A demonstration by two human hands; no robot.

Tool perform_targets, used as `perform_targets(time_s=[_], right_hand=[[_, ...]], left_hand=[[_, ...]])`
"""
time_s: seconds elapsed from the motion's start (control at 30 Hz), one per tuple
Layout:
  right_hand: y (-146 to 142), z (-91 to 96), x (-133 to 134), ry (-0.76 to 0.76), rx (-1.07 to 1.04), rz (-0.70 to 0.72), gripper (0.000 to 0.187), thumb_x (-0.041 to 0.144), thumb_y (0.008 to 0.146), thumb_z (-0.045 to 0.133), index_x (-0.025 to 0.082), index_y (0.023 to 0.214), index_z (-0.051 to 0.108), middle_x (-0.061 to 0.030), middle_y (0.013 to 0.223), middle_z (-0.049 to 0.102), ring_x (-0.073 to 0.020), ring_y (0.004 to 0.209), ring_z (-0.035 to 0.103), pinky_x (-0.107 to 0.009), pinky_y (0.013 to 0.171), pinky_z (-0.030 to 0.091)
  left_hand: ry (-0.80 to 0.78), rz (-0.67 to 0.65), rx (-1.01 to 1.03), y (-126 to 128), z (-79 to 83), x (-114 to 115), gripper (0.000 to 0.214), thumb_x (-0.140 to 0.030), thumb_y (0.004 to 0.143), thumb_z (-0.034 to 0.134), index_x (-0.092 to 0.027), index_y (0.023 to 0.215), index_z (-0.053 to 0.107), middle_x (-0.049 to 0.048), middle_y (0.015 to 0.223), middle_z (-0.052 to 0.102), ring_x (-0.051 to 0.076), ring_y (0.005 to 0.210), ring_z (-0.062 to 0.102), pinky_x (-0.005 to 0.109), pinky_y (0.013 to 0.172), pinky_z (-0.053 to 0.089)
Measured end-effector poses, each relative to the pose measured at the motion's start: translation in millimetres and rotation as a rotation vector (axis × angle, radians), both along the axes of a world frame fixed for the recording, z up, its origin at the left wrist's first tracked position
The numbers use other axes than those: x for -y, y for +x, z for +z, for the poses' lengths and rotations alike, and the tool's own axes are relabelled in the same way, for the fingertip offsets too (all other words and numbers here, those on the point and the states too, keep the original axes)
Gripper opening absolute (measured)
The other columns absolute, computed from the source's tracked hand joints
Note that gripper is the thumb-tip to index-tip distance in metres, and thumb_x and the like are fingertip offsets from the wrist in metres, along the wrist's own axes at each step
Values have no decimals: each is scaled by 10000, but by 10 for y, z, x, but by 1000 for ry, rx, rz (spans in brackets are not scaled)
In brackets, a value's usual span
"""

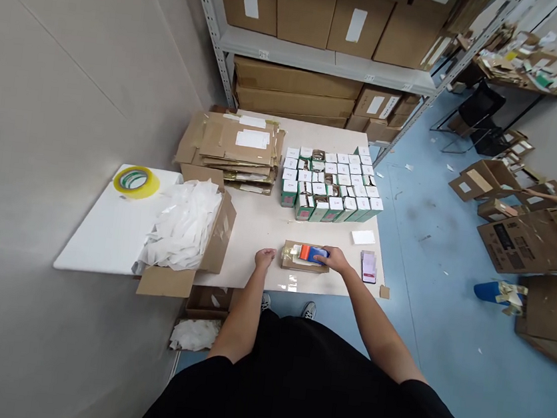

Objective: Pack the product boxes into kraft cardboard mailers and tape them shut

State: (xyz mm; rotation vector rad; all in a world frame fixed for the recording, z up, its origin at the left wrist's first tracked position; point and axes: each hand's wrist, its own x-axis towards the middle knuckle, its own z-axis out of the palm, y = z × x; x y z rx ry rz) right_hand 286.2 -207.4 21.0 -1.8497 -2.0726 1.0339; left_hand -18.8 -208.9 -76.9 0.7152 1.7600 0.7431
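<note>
A small cardboard box (292, 264) lies on the table near its front edge, with tape across its left part and a whitish patch on top. My right hand (336, 260) is closed around the right end of a blue and orange tape dispenser (312, 254), which rests on or just over the top of this box. My left hand (265, 258) is closed at the left of the box, apart from it. Whatever it may pinch is too small to make out. A phone (368, 267) and a white card (364, 237) lie right of the box.
Behind stand rows of white and green small boxes (335, 205) and a stack of flattened cardboard (238, 147). At left are an open carton of white bags (184, 222) and a yellow tape roll (136, 182). A loaded shelf (326, 55) rises behind the table (256, 226).
</note>
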Motion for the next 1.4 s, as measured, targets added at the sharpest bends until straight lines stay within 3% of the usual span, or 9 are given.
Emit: perform_targets(time_s=[0.23,0.4,0.5,0.6,0.77,0.97,1.13,1.27,1.4], right_hand=[[-12,11,33,-26,2,-42,468,656,821,716,225,992,780,-66,912,770,-235,813,664,-280,708,420],[9,45,-3,-49,55,-36,451,622,848,703,219,1035,776,-88,938,771,-246,833,669,-283,683,398],[30,74,-46,-53,79,3,425,610,878,670,216,996,777,-88,905,766,-239,802,661,-286,663,378],[28,84,-111,-45,101,41,447,651,882,656,220,929,768,-91,878,761,-237,779,655,-290,646,365],[-34,34,-203,-39,203,32,520,734,829,682,218,843,755,-127,865,750,-271,835,664,-307,661,394],[22,-3,-199,-69,232,-20,572,765,780,721,210,908,771,-173,958,751,-328,934,680,-357,749,450],[323,131,-171,-94,310,6,574,755,809,700,204,956,765,-156,999,762,-297,969,690,-316,748,465],[848,321,-82,-188,479,22,550,697,857,677,187,1049,754,-139,1081,760,-271,1004,695,-278,734,453],[1400,428,71,-248,514,-34,520,664,873,677,182,1050,756,-135,1081,761,-262,996,694,-269,707,433]], left_hand=[[-62,-69,76,256,-121,-16,371,-411,833,779,-103,1035,733,129,845,757,192,771,726,333,781,588],[-80,-95,-18,331,-108,110,534,-483,871,735,-113,1248,658,186,1053,758,240,924,738,366,839,579],[-57,-93,-105,312,-39,177,497,-530,921,624,-165,1255,670,154,1127,756,248,1042,720,352,899,550],[44,-173,-200,319,86,149,449,-538,971,490,-197,1113,747,112,1082,781,243,1063,714,303,883,530],[109,-365,-253,450,295,46,312,-399,942,587,-200,1090,777,102,1122,789,233,1008,716,273,824,493],[44,-383,-340,675,352,63,361,-423,969,551,-234,1177,778,97,1068,797,245,957,716,276,764,468],[-15,-443,-404,880,342,44,430,-457,986,535,-233,1292,738,107,1160,782,248,1022,711,271,767,469],[-43,-445,-449,922,332,33,453,-507,992,524,-276,1328,721,92,1223,766,255,1087,699,273,794,476],[-72,-442,-458,886,327,17,484,-545,972,550,-300,1361,699,88,1289,741,282,1137,689,299,811,485]])
